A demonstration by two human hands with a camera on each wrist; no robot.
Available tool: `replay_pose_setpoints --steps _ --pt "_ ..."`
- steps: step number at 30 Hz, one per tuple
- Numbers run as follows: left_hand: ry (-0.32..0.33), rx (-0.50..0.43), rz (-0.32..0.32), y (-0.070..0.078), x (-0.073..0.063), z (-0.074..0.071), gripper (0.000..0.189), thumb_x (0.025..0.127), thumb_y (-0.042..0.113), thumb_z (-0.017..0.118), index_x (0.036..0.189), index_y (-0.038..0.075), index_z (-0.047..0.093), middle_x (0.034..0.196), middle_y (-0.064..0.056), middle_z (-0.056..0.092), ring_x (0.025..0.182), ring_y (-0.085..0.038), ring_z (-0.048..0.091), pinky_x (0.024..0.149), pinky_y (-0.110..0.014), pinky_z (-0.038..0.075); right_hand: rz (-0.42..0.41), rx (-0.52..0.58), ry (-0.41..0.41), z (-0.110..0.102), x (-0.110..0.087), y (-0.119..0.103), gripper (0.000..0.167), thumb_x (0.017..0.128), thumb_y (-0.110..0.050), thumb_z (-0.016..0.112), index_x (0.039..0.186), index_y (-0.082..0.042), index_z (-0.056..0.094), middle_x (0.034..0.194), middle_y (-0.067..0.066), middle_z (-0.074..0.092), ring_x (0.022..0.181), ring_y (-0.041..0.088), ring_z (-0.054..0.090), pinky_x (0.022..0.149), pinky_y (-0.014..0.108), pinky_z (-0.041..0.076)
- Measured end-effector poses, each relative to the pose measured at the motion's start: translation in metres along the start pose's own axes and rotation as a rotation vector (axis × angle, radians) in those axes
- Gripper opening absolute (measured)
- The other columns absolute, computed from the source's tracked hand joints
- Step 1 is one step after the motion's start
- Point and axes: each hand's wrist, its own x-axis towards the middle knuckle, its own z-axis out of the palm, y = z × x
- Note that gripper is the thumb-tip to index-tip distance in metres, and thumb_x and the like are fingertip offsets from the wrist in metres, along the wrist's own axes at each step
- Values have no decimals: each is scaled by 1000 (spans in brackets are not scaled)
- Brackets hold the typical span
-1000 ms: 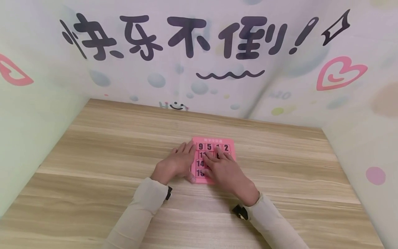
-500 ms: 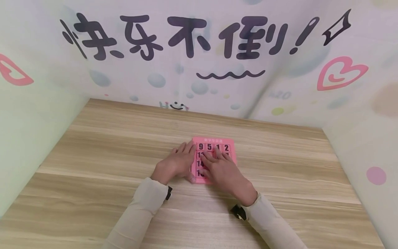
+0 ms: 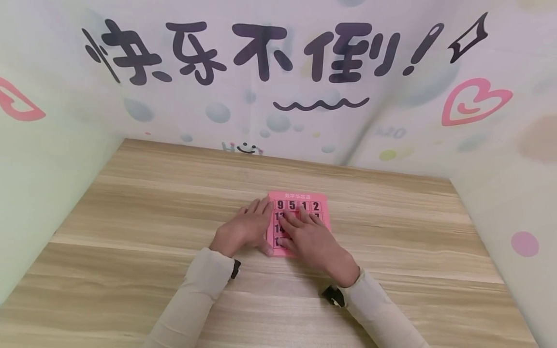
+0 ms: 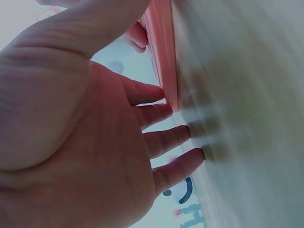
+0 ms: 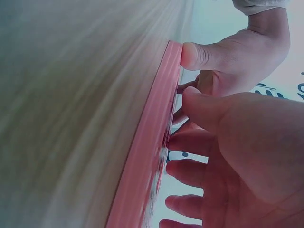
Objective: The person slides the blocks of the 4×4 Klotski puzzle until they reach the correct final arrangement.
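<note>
Wooden tabletop is stretching outward past the left hand and the right hand. Beside the left and beneath the right, a pink frame is holding numbered tiles. The left's spread fingers are touching the frame's adjoining edge; the right's, also spread, are extending over the tiles.

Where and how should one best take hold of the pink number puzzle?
Probably by its left edge and right edge, one hand from each side: the puzzle lies flat on the table, hiding its underside, but its straight edges look thick enough to press. The left hand touches the left edge.
</note>
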Motion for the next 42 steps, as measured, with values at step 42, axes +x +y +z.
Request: replay_pose_setpoints --steps 42 --pt "-74 -46 13 -14 5 -4 132 74 50 83 158 7 -10 164 -9 -18 150 -30 -19 124 -46 -4 -89 -50 87 2 -27 50 54 102 -46 48 147 -17 49 155 9 41 146 40 30 112 60 35"
